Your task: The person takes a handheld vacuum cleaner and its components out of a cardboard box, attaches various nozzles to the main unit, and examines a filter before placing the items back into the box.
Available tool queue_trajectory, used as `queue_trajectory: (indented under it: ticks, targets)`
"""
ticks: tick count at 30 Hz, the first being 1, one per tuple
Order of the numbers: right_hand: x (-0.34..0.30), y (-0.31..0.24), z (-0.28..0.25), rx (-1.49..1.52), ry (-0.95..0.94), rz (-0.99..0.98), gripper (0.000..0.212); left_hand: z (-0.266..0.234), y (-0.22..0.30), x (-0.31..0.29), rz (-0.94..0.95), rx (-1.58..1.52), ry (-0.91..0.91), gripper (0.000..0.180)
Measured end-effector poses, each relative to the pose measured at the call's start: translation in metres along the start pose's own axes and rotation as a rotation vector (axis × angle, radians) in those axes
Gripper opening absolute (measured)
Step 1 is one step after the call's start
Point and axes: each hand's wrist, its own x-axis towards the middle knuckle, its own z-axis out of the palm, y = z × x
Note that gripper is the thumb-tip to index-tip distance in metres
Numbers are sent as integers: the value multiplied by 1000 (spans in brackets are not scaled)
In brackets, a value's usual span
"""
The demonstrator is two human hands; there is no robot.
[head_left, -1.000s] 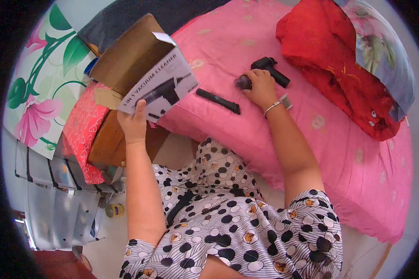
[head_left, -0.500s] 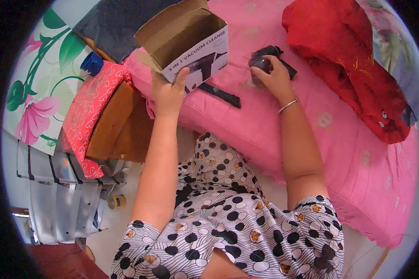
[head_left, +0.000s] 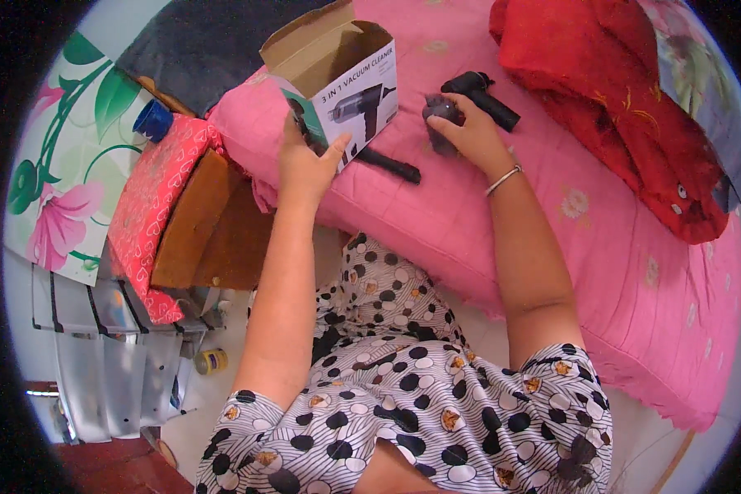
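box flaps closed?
No. The cardboard box under the left hand has its top flaps standing open, and the dark inside shows, while it rests on the pink bedspread.

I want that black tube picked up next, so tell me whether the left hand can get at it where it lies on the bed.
Probably yes. The black tube lies bare on the pink bedcover, just right of the left hand, but that hand is gripping the cardboard box and would have to release it first.
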Motion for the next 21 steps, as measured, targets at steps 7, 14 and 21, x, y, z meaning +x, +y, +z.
queue_trajectory:
  ticks: [7, 14, 21]
  targets:
    - [-16, -31, 12, -440, 196, -532, 46, -13, 5, -9, -29, -96, 132, 74]
    - [-53, -52, 60, -637, -360, -432, 44, -25, -17, -17, 2, -52, 167, 72]
    - [-38, -42, 46, -468, -378, -156, 33, -38, -23, -20, 29, 140, 288, 64]
